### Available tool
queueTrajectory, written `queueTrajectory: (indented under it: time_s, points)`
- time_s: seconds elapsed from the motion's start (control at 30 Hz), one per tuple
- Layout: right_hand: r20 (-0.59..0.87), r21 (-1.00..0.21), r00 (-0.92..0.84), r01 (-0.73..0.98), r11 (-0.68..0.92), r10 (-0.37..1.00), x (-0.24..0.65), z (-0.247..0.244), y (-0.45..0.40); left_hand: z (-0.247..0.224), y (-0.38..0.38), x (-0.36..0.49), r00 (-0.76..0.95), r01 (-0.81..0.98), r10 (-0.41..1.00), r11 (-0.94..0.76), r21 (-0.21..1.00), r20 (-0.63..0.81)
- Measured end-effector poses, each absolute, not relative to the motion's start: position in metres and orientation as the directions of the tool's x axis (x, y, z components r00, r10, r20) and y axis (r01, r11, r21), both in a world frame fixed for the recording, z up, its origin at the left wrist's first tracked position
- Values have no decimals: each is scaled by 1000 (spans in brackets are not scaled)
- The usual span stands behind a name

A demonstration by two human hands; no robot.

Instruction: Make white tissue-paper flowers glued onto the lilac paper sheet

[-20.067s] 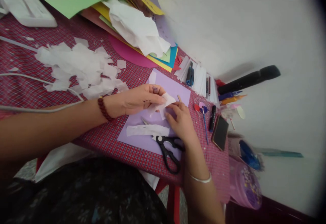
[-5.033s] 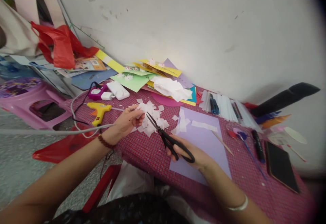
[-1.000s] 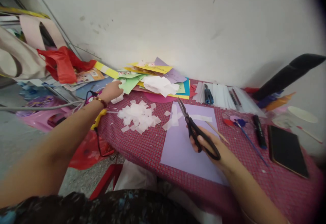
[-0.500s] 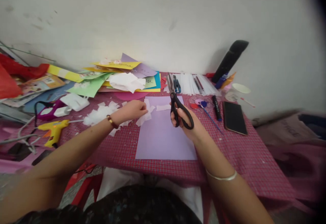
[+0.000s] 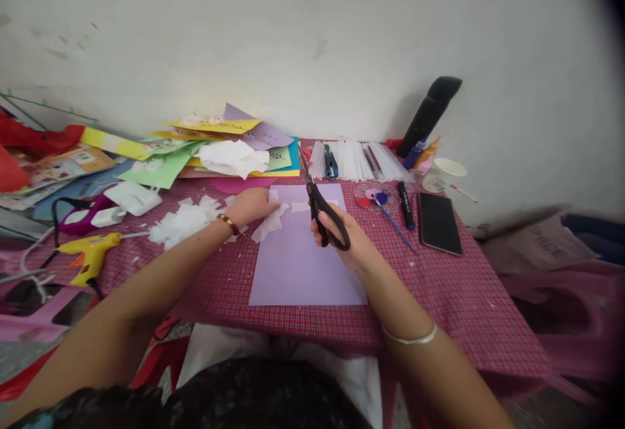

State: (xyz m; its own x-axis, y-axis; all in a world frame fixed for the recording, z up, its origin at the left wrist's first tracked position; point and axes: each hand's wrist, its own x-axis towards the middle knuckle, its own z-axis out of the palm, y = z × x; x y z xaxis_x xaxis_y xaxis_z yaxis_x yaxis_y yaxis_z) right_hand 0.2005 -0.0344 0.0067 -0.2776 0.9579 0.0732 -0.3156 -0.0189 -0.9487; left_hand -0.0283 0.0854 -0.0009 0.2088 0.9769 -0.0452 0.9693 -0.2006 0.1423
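My right hand (image 5: pixel 344 237) grips a pair of scissors (image 5: pixel 316 201) with black handles, its metal blades pointing up and away over the purple sheet. My left hand (image 5: pixel 254 207) is closed in a pinch on the white tissue paper (image 5: pixel 269 224) at the far left part of that sheet; its fingertips partly cover the pieces. Flat on the table lies the purple sheet of paper (image 5: pixel 305 273), with a white strip (image 5: pixel 299 207) near its far edge, partly behind the scissors. A loose heap of white tissue scraps (image 5: pixel 183 222) sits left of my left hand.
At left lie a yellow glue gun (image 5: pixel 92 253) and a white and purple device (image 5: pixel 131 198). Coloured cards (image 5: pixel 170 162) are piled along the wall. Toward the right are a blue stapler (image 5: pixel 331 162), a black marker (image 5: pixel 405 204), a thin blue brush (image 5: pixel 396 226) and a dark phone-like slab (image 5: pixel 439 222).
My left hand has come down onto the tissue paper at the sheet's far left. The scissors stay in my right hand, and the whole view has shifted slightly.
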Motion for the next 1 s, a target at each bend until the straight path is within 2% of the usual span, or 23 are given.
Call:
queueTrajectory:
  time_s: [0.13, 0.3, 0.37, 0.43, 0.5, 0.63, 0.77, 0.87, 1.0]
  points:
    - [63, -951, -291, -307, -31, 955, 201, 6, -34, -10, 95, -30, 165, 911, 986, -158, 381, 13]
    - [43, -952, -306, -302, -54, 951, 200, 6, -35, -4, 86, -28, 145, 794, 989, -120, 596, 7]
    - [47, -956, -303, -290, -45, 952, 200, 6, -35, 4, 76, -28, 141, 670, 990, -118, 733, 31]
    - [40, -961, -300, -273, -45, 953, 200, 6, -35, 12, 66, -30, 128, 470, 991, -93, 878, 37]
    - [29, -966, -298, -252, -49, 954, 199, 5, -35, 20, 56, -32, 122, 268, 993, -41, 962, 8]
    - [41, -978, -332, -205, -30, 943, 198, 5, -37, 33, 35, -40, 159, -2, 985, 72, 997, -71]
    - [88, -995, -403, -82, 60, 911, 194, 7, -42, 43, 16, -56, 180, -229, 975, 171, 958, -131]
    - [53, -993, -499, 63, 98, 865, 187, 7, -46, 47, 5, -77, 138, -275, 980, 174, 946, -140]
    - [-40, -968, -594, 223, 117, 804, 172, 5, -51, 50, -5, -109, 1, -234, 996, 88, 968, -90]
